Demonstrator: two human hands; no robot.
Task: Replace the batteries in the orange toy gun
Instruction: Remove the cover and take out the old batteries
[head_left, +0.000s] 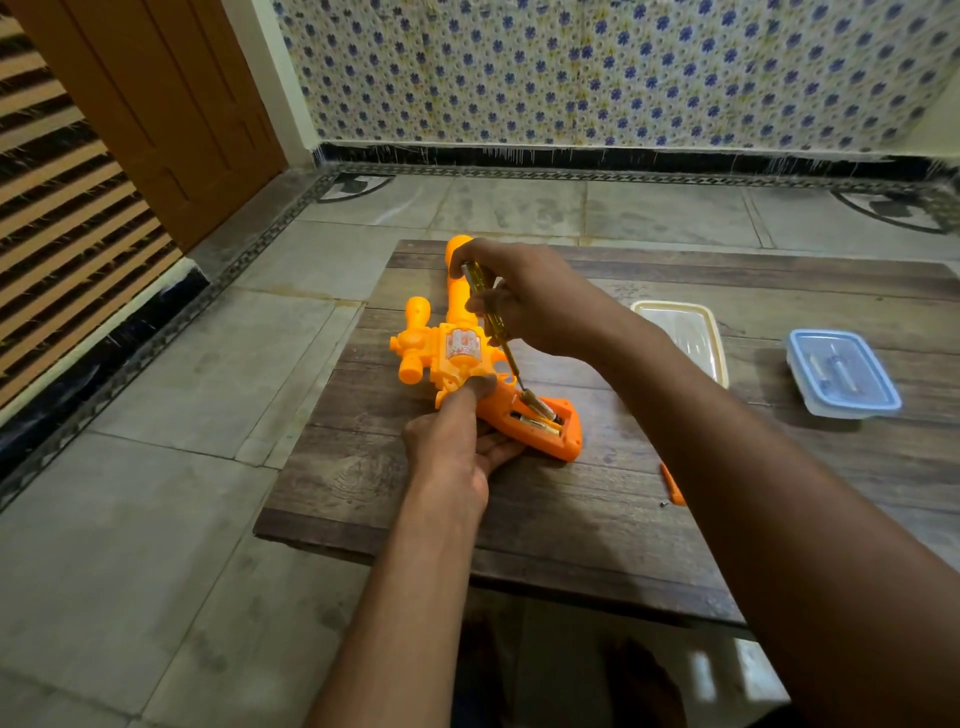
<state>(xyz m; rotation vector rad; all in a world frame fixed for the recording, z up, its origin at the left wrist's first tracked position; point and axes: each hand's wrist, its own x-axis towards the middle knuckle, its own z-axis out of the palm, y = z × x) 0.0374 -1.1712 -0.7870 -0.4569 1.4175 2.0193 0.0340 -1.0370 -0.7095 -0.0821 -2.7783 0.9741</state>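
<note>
Orange plastic toy gun (457, 358) lies near the wooden table's (597, 519) left edge, left hand (457, 441) gripping its handle. Right hand (524, 296) holds the yellow-handled screwdriver (491, 322); I'd lever gently under the old gold batteries (540, 421), not stab.

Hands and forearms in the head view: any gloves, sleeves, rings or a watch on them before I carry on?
None visible. The left hand and right hand are bare, with no gloves or rings visible. Both forearms are uncovered as far as the frame shows, no sleeve cuff, watch or wristband visible.
</note>
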